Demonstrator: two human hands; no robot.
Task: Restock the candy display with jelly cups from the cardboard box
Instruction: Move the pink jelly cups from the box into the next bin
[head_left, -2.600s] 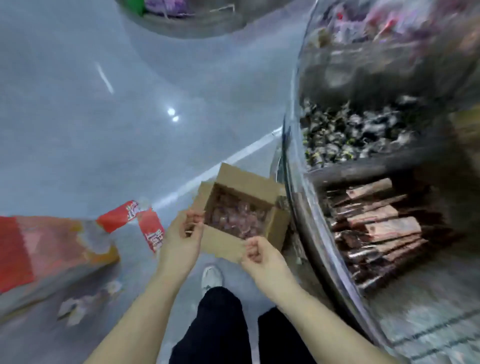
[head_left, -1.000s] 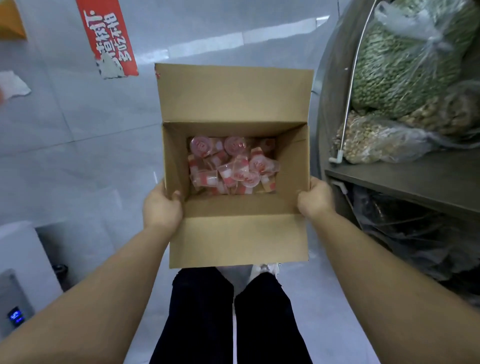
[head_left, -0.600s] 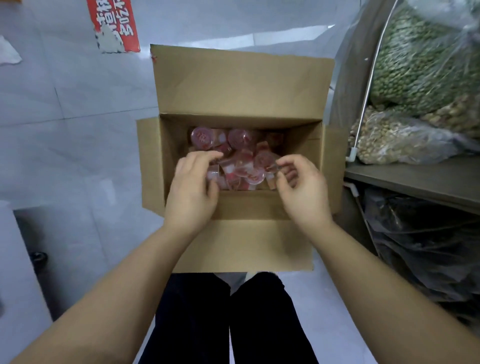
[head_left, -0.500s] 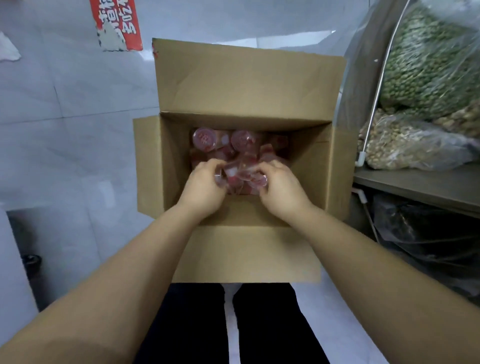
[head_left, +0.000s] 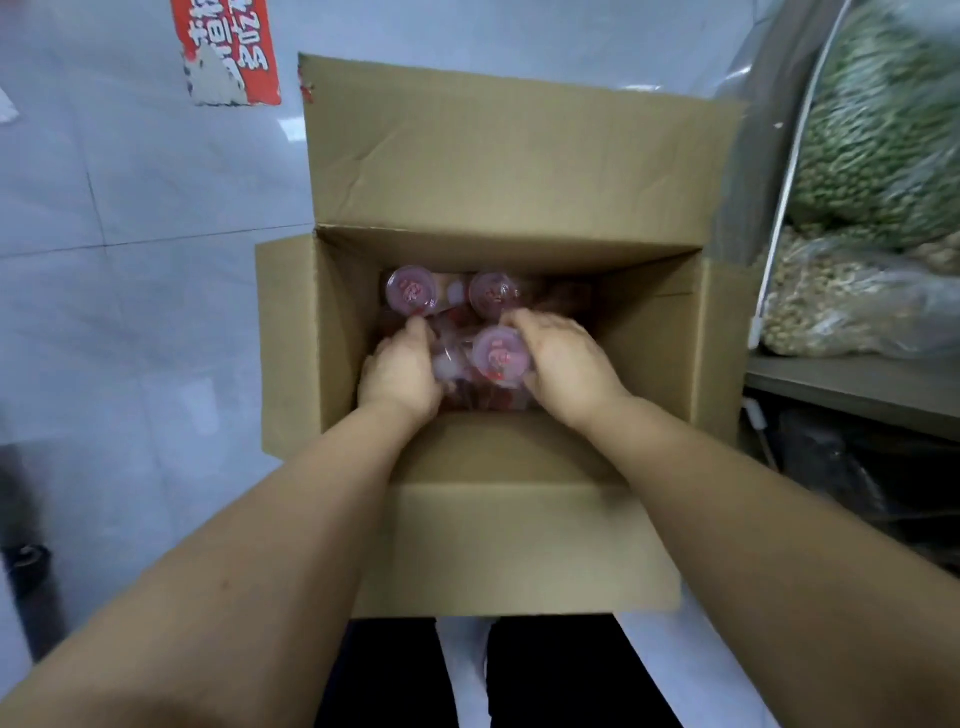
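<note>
I had both hands, left hand (head_left: 400, 371) and right hand (head_left: 563, 364), cupped around jelly cups (head_left: 498, 356) between them inside the cardboard box (head_left: 498, 545); none lifted out yet, restocking barely begun.

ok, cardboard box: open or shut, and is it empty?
Open, not empty. The cardboard box has its flaps folded out, and jelly cups lie at the bottom where both hands reach in.
</note>
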